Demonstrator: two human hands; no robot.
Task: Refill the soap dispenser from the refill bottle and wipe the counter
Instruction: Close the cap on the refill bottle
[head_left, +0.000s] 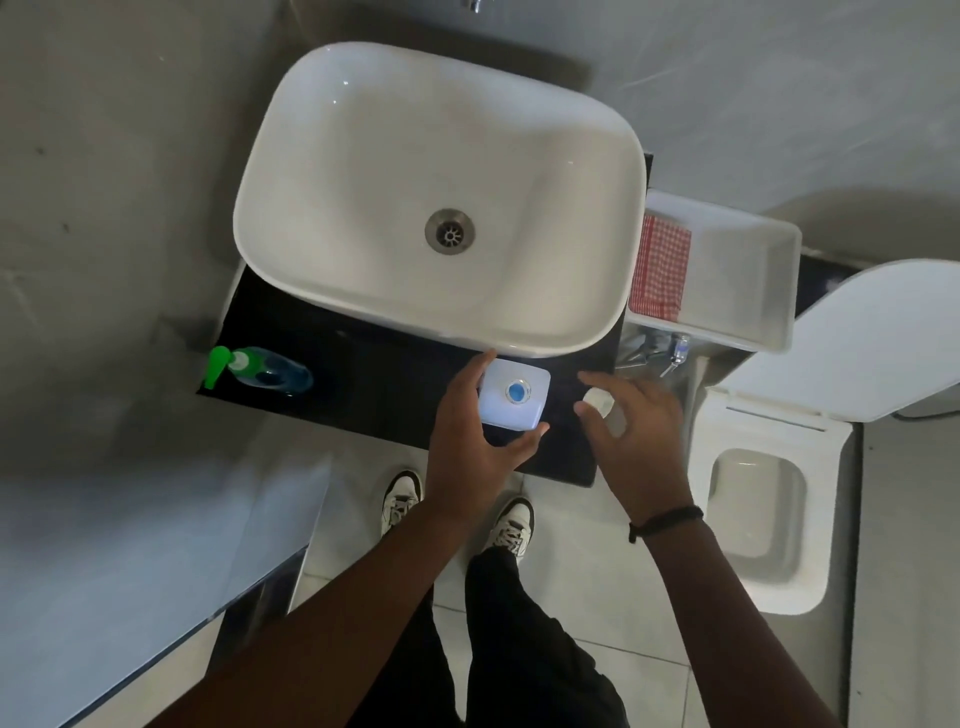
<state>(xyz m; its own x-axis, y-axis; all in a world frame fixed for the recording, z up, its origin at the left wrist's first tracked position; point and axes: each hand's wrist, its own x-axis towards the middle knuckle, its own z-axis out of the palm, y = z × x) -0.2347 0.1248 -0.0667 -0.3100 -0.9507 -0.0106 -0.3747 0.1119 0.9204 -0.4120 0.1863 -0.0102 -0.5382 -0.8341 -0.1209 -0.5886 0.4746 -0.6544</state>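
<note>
A white rectangular refill bottle (506, 410) stands on the black counter (374, 379) in front of the basin. Its neck is uncapped and blue liquid shows inside. My left hand (467, 441) holds it, fingers along its left side and thumb under its near edge. My right hand (631, 421) hovers just right of the bottle with fingers spread. A small white cap (598, 401) shows between its thumb and index finger; whether they touch it is unclear. The soap dispenser (270, 369), clear with blue liquid and a green pump, stands at the counter's left end.
A white vessel basin (571, 171) covers most of the counter. A white bin (748, 270) to the right holds a red checked cloth (660, 270). An open toilet (769, 509) sits at the right. My shoes stand on the tiled floor below.
</note>
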